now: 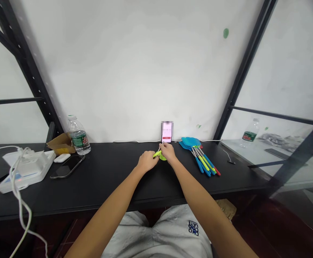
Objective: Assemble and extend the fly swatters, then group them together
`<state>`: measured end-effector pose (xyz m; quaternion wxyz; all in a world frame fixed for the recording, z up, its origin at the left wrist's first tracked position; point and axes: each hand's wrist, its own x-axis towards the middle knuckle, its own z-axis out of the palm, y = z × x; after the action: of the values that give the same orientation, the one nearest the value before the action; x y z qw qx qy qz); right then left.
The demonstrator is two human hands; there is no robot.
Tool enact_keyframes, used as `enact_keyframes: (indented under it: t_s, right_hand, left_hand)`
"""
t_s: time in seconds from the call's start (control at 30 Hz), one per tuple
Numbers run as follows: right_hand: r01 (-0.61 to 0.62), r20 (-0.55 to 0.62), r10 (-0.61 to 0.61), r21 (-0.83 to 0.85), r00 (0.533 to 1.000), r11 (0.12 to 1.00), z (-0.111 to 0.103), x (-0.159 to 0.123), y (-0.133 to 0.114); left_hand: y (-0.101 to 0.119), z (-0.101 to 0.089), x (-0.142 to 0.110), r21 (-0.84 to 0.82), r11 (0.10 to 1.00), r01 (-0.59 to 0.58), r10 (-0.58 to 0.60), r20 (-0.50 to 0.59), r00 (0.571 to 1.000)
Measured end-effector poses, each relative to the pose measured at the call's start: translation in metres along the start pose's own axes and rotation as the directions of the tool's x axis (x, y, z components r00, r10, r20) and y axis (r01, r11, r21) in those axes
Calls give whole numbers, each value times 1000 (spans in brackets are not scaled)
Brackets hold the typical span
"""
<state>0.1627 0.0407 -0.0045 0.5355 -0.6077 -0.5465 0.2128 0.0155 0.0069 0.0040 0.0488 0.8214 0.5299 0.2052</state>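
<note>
The person's left hand [147, 161] and right hand [168, 152] sit close together, pinching the thin handle of a lime-green plastic fly swatter [159, 155]. A bundle of blue-headed fly swatters [198, 156] lies just beside them on the black tabletop [113, 190].

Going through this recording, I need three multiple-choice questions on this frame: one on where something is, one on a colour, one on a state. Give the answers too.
1. Where on the black desk does the pile of blue fly swatters lie, relative to the left hand and right hand?
A. To the right of both hands
B. To the left of both hands
C. Between the hands

2. What colour is the fly swatter held in the hands?
A. Red
B. Blue
C. Lime green

3. What state is the phone by the wall in?
A. Flat and face down
B. Upright, screen lit pink
C. Held in the left hand

Answers:
1. A: the pile lies beyond the right hand.
2. C: its handle and mesh head both show lime green.
3. B: it stands at the back of the desk, its screen glowing pink.
</note>
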Motion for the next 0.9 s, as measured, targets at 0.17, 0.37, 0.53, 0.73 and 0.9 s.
enact_keyframes:
  t_s: [0.17, 0.37, 0.53, 0.73, 0.9]
  right_hand:
    - [8, 26, -7, -43, 1000, 999, 1, -2, -3]
    - [-8, 103, 3, 50, 995, 999, 3, -1, 2]
    - [-57, 153, 30, 174, 988, 983, 4, -2, 3]
    - [-126, 154, 82, 303, 985, 945, 1, -1, -2]
    - [-91, 26, 88, 305, 996, 948, -5, 6, 4]
  left_hand:
    - [-1, 1, 1, 32, 999, -3, 3, -5, 1000]
    - [-3, 2, 2, 53, 999, -6, 7, -14, 1000]
    - [-2, 2, 2, 45, 999, 2, -1, -16, 1000]
    - [0, 0, 0, 33, 999, 31, -31, -14, 999]
    - [-1, -1, -1, 21, 999, 50, -51, 11, 999]
